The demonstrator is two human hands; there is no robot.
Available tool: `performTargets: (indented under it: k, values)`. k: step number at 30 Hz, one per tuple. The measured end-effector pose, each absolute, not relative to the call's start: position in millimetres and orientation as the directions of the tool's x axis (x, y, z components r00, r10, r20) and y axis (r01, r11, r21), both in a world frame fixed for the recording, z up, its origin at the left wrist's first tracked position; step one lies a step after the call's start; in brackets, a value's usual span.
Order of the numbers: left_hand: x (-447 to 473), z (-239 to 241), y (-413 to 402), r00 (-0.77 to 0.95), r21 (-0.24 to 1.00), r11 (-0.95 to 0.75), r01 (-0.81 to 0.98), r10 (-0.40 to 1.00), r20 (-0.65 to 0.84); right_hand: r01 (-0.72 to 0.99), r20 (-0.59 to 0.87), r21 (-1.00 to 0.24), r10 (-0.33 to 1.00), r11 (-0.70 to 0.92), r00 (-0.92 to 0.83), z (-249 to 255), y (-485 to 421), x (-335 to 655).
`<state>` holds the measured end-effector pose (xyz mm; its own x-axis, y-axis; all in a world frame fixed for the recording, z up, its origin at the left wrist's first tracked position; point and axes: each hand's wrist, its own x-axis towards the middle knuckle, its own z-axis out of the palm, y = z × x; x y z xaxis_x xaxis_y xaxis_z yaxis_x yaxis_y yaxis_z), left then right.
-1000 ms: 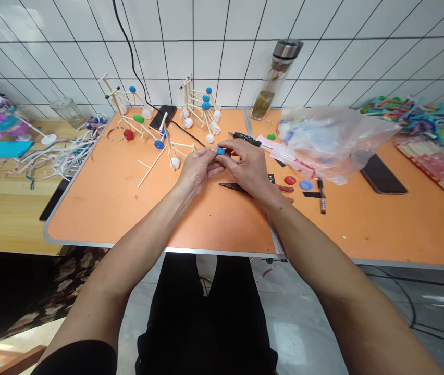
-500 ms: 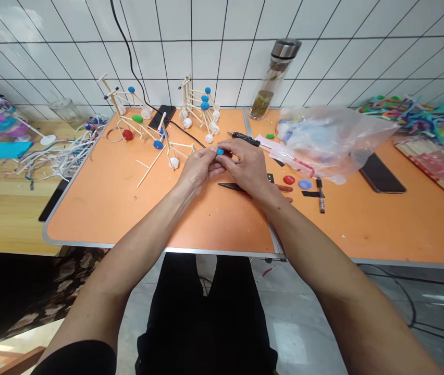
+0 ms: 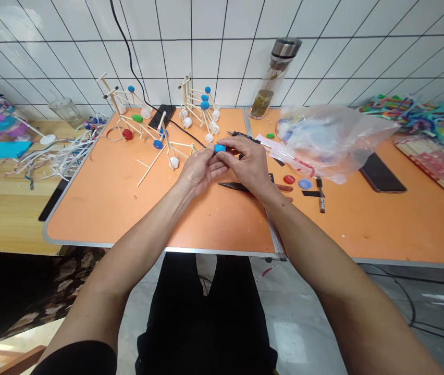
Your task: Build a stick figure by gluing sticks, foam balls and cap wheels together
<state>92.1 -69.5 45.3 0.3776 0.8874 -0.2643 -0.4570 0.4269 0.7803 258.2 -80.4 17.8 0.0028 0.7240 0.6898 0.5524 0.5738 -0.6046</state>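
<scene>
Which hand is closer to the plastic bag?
Right. The right hand is just left of the bag, short of touching; the left hand lies farther left, both pinching a blue cap.

A broad bare stretch of the orange table is open near and to the left of the left hand, crossed only by a loose stick. Farther on that side, passage is barred by a stick model, a second stick model and a black cable run between them. Mid-table is taken up by both hands, closed on a blue cap. Just near the right hand a flat black tool is laid, with a red lid, a pale blue lid and a marker to its right. The far right is filled by a plastic bag, with a dark phone beside it. Open table is found on the near right.
</scene>
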Motion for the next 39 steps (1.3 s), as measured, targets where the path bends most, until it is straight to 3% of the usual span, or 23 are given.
performTargets:
  k: [6, 13, 39]
  values:
    - [91.5, 43.0, -70.6, 0.369, 0.754, 0.429, -0.498, 0.891, -0.264, 0.601, 0.691, -0.548, 0.720, 0.582, -0.068, 16.8, -79.9, 260.2]
    - [88.2, 48.1, -70.4, 0.378, 0.736, 0.430, -0.523, 0.891, -0.252, 0.521, 0.665, -0.605, 0.742, 0.603, -0.086, 20.7, -81.1, 260.5]
    - [89.1, 41.4, -67.2, 0.397, 0.708, 0.453, -0.542, 0.880, -0.260, 0.639, 0.713, -0.516, 0.699, 0.570, -0.048, 16.6, -81.7, 262.4]
